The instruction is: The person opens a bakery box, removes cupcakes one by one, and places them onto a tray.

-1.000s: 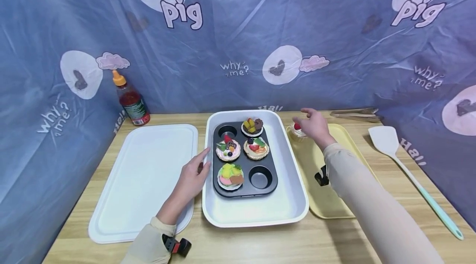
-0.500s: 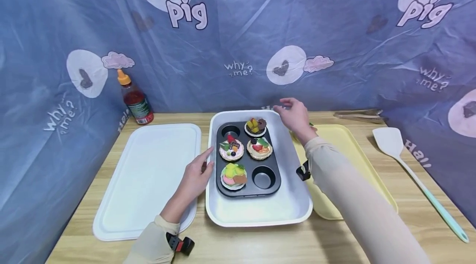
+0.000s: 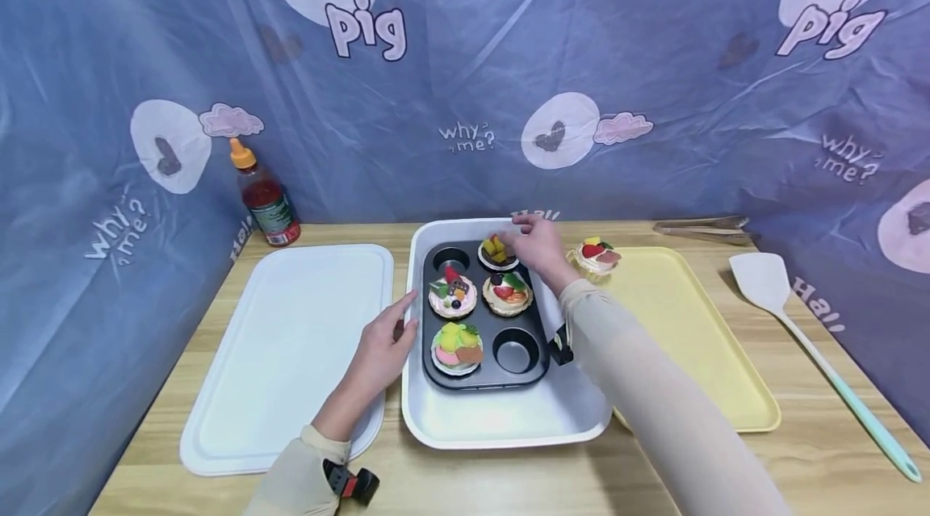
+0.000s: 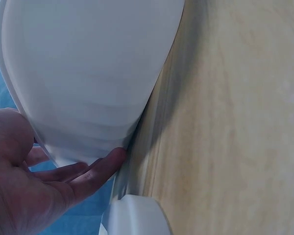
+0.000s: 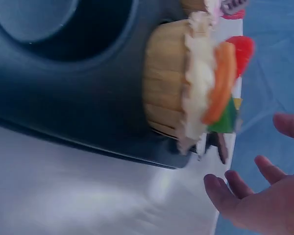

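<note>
A dark muffin tin (image 3: 485, 379) lies inside a deep white tray (image 3: 508, 425). Several toy cupcakes sit in its cups: one with chocolate and yellow pieces (image 3: 492, 262), one with a strawberry and green leaf (image 3: 507, 294), a pink-cream one (image 3: 452, 298) and a yellow-fruit one (image 3: 456, 350). My right hand (image 3: 541, 251) hovers beside the chocolate cupcake; in the right wrist view its fingers (image 5: 220, 193) are spread with nothing between them. Against the white tray's left side rests my left hand (image 3: 381, 346), its fingers (image 4: 95, 178) touching the outer wall in the left wrist view.
Another cupcake (image 3: 594, 258) stands on the yellow tray (image 3: 683, 338) at right. A white board (image 3: 291, 354) lies at left, a sauce bottle (image 3: 267, 205) behind it. Tongs (image 3: 705, 227) and a spatula (image 3: 759, 278) lie on the right. A blue cloth (image 3: 436, 80) walls the back.
My right hand has moved left from the cupcake on the yellow tray to the muffin tin. That cupcake stays on the yellow tray, now uncovered. The left hand keeps its place.
</note>
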Available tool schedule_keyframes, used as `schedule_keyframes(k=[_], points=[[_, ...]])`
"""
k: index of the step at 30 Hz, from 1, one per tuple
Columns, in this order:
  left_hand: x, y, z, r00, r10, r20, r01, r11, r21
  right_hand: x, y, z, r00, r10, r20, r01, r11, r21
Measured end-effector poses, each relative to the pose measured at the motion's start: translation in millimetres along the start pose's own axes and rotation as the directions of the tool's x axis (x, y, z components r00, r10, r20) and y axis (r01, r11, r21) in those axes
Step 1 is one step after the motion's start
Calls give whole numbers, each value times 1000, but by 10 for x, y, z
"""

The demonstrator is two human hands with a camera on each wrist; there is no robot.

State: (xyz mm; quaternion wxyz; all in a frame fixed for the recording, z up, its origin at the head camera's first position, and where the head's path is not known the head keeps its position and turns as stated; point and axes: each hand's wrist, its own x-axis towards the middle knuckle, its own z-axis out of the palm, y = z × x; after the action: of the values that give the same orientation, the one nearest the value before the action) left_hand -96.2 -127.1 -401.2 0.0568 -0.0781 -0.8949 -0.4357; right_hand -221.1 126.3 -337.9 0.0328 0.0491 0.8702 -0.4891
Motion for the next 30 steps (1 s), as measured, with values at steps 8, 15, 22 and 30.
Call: schedule_keyframes(k=[8, 15, 22, 30], points=[[8, -15, 4, 1000, 10, -10, -10, 1000, -7, 54, 133, 129, 1000, -24, 8, 25, 995, -95], [5, 4, -9, 1000, 11, -15, -11, 1000, -5, 67, 210, 179, 996, -89, 9, 89, 991, -103], [9, 4, -7, 1000, 13, -21, -13, 1000, 14, 100, 280, 192, 995, -92, 28, 95, 988, -122], [10, -12, -3, 999, 26, -27, -26, 999, 20, 101, 282, 200, 991, -129, 33, 133, 981, -145]])
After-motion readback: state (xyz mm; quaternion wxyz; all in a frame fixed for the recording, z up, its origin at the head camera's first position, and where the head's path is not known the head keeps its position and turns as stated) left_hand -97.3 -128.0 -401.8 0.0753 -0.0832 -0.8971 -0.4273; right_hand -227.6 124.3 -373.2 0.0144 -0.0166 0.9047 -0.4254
